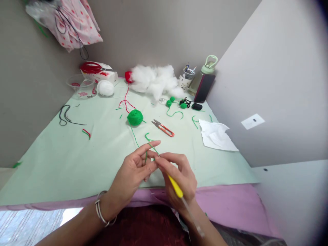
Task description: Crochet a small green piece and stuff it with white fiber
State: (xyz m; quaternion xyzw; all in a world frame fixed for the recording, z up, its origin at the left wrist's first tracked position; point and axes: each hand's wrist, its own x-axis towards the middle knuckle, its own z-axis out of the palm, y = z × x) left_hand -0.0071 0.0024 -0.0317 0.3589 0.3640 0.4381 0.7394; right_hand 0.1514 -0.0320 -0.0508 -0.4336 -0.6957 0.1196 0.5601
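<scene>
My right hand is closed round a crochet hook with a yellow grip, its tip close to my left fingertips. Green yarn loops over the raised index finger of my left hand, and the thumb pinches the yarn near the hook. Any stitches there are mostly hidden by the fingers. From the left hand the strand runs back to a green yarn ball on the pale green cloth. Orange-handled thread snips lie just beyond my hands.
White stuffing is heaped at the back beside a red yarn ball. A white yarn ball and clear tub stand left. Small green crocheted pieces, a water bottle, phone and white paper are right.
</scene>
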